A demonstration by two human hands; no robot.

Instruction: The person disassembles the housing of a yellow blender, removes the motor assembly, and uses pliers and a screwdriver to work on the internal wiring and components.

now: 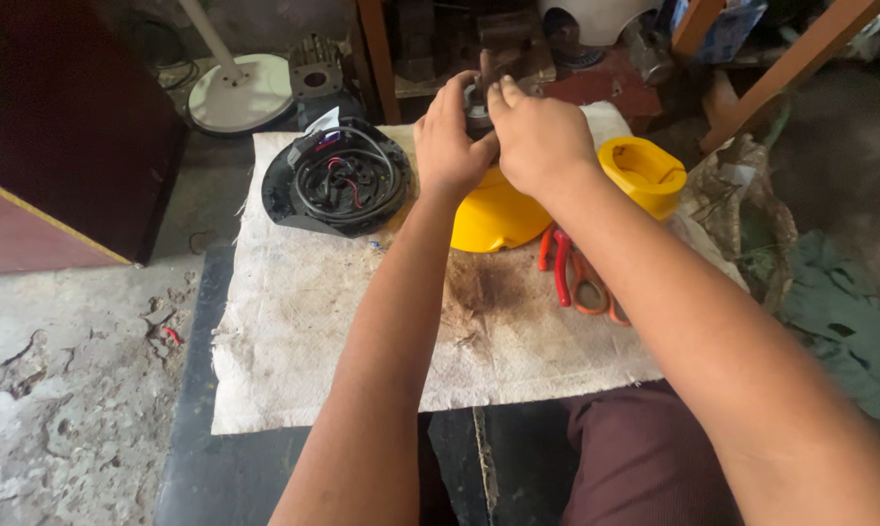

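Head view: near the stained cloth (pixel 362 331) and red pliers (pixel 576 278), the left hand (pixel 449 146) and right hand (pixel 537 136) both grip a small dark metal part (pixel 478 105) above the yellow cover (pixel 493 214). It looks stiff, fairly heavy (maybe greasy), best held by its sides.

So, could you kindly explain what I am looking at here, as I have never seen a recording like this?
There is one picture, taken by a camera on a person's head, looking down at their own bare arms. The left hand and right hand together hold a small dark metal part; its details are hidden by the fingers. Below lies a stained white cloth on a dark bench. On it sit a black round housing with wires, a yellow cover, a yellow ring-shaped piece and orange-handled pliers.
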